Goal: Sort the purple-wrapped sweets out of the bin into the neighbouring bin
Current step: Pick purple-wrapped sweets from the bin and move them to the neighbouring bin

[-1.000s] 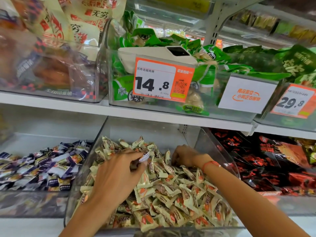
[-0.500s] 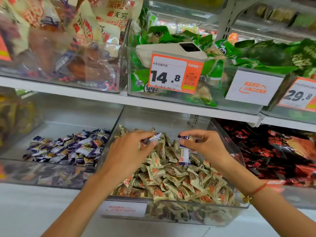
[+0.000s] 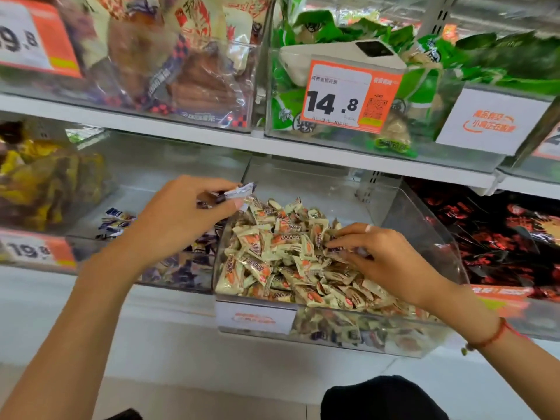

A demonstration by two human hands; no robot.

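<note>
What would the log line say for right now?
left hand: holds purple sweet | right hand: pinching sweet in cream-sweets bin | purple-sweets bin: left

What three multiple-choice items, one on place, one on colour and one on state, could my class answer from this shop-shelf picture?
1. Where does the bin with purple-wrapped sweets stand relative to the bin of cream sweets?
A. Left
B. Right
C. One shelf above

2. What colour is the price tag reading 14.8?
A. Blue and white
B. Orange and white
C. Green and yellow

3. What is the left hand doing?
A. Lying flat on the shelf
B. Hanging idle
C. Pinching sweets

Answers:
1 A: the purple-wrapped sweets lie left of the cream sweets.
2 B: the price tag has an orange border around a white field.
3 C: the left hand pinches purple wrappers at its fingertips.
</note>
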